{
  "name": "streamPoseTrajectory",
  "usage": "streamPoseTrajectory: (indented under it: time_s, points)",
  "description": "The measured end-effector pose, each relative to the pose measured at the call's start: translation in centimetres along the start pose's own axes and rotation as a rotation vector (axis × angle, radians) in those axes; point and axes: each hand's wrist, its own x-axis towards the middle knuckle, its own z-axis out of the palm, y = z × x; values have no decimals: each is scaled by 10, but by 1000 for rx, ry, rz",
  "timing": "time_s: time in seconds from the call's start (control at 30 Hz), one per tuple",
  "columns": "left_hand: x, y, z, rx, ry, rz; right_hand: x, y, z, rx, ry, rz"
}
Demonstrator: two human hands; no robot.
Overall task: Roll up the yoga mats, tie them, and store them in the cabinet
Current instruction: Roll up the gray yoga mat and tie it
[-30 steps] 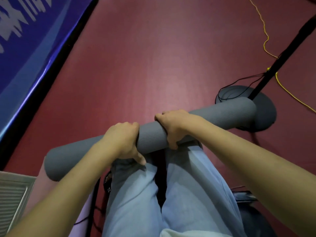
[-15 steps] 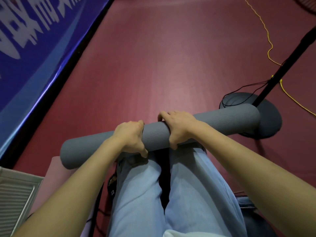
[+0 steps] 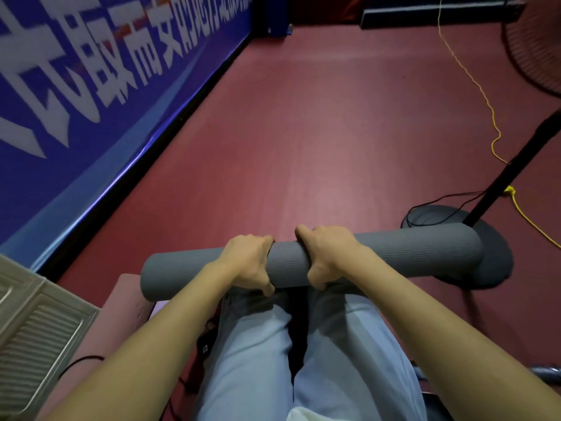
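Since the earlier frames the rolled grey mat [image 3: 394, 256] has been lifted higher and levelled, its left end drawing in toward the hands, and the view now takes in more of the blue banner [image 3: 91, 86]. Both forearms reach forward, knuckles up. On the mat's middle, the left hand [image 3: 247, 262] grips with fingers curled over the top and thumb tucked beneath; just to its right, the right hand [image 3: 326, 253] holds the same way. Below the mat are the person's pale blue trousers [image 3: 252, 360]. Behind the mat's right end stands a dark fan base [image 3: 491, 268] on the red floor [image 3: 303, 132]; a pink mat [image 3: 121, 314] lies under its left end.
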Motion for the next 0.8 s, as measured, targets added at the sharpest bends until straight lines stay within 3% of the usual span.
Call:
streamPoseTrajectory:
  time_s: [0.2, 0.33, 0.5, 0.67, 0.8]
  points:
    - [-37, 9, 6, -139, 56, 30, -44, -13, -23, -132, 48, -12]
    - [-48, 24, 7, -55, 113, 59, -64, -15, -13, -204, 98, -37]
    - [-51, 45, -6, 186, 24, 117, -76, -6, 22, 62, -12, -25]
    - [-54, 58, -35, 276, -132, 96, -95, 11, 38, 358, 22, -45]
    - [-58, 49, -23, 255, -149, 67, -92, 2, 54, 251, 96, -126]
